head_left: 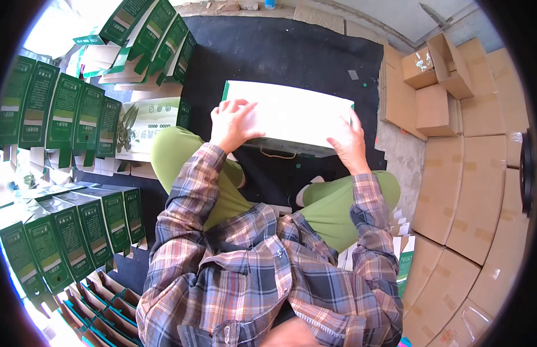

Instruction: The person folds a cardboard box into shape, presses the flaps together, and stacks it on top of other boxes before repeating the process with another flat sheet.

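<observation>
A box (291,113) with a bright white face and green edges lies across the front of me, above the black mat (280,49). A looped handle (277,154) hangs on its near side. My left hand (232,124) grips the box's left end, fingers bent over the top and thumb at the near edge. At the right end my right hand (348,143) holds it, thumb on the near edge and fingers along the side. The underside of the box is hidden.
Rows of green and white cartons (66,113) stand on the left, with more (77,231) below them. Open brown boxes (436,110) and stacked brown cartons (439,188) line the right. My green-clad knees flank the box's near side.
</observation>
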